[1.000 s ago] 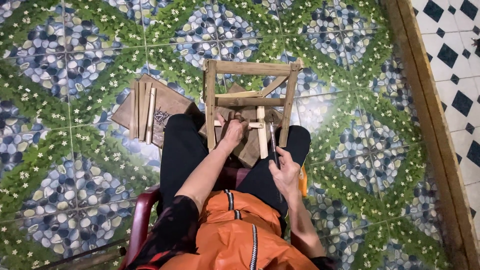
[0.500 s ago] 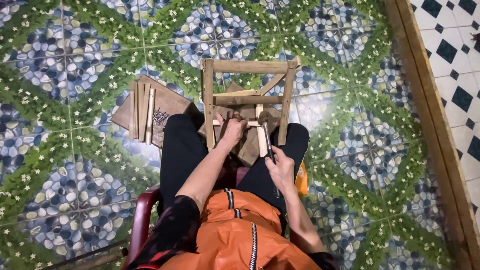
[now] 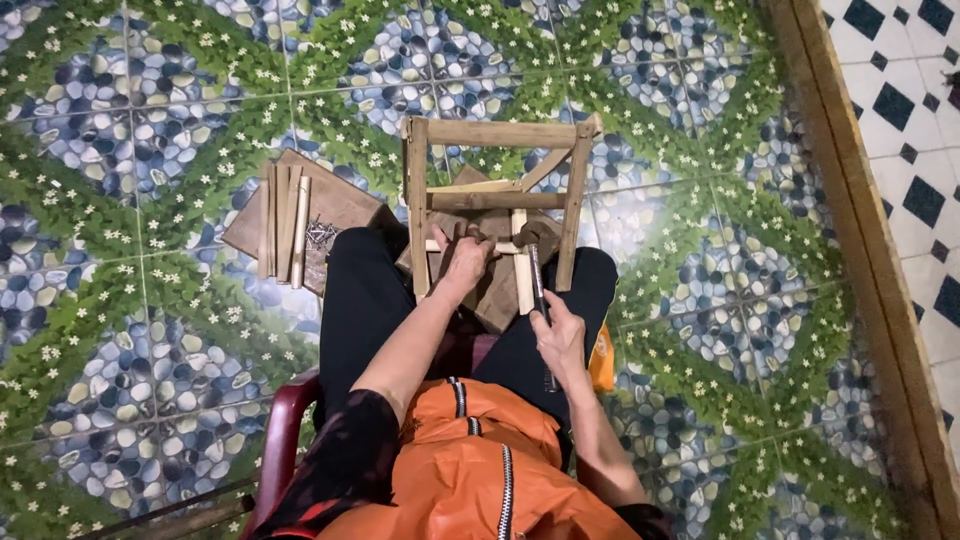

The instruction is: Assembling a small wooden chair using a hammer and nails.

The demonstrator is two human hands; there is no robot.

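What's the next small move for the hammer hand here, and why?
Probably a short downward tap. The right hand grips the hammer with its head right at the pale wooden slat on the wooden frame, while the left hand pinches at the joint, seemingly steadying it.

left hand (image 3: 466, 262) pinching, right hand (image 3: 560, 335) gripping

Nails (image 3: 320, 234) too small to count; red chair (image 3: 280, 440) cut off below; hammer (image 3: 538, 290) handle partly hidden

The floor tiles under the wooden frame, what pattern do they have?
The floor tiles show blue-grey pebble diamonds framed by green leafy bands with small white flowers; the head view shows it best.
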